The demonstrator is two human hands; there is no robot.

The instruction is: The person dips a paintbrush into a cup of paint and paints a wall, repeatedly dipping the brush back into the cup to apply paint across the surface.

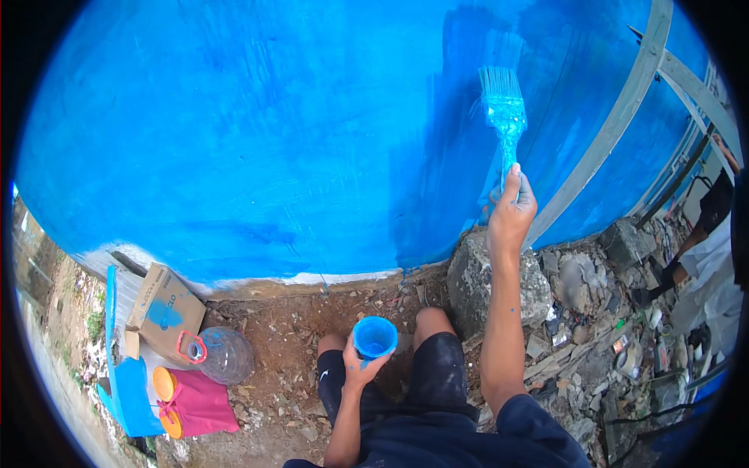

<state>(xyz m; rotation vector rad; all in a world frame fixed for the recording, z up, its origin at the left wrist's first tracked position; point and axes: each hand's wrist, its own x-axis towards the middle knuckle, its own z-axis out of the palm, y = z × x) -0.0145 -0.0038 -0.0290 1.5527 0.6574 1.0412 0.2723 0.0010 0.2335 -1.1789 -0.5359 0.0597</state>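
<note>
My right hand (512, 204) is closed round the handle of a broad paintbrush (505, 105) smeared with light blue paint. Its bristles point up, in front of the blue wall (257, 148); whether they touch the wall I cannot tell. A darker, wet-looking patch of blue surrounds the brush. Low in front of my knees, my left hand (362, 369) grips a small cup (375, 338), its inside coated in blue with some paint at the bottom. Specks of blue dot my right forearm.
A grey metal bar (612, 152) slants across the wall at right. Below it lie a large rock (495, 285) and rubble, with another person's leg (686, 253) beyond. At left stand a cardboard box (165, 312), a clear plastic jug (225, 355) and a pink bag (204, 399) with orange lids.
</note>
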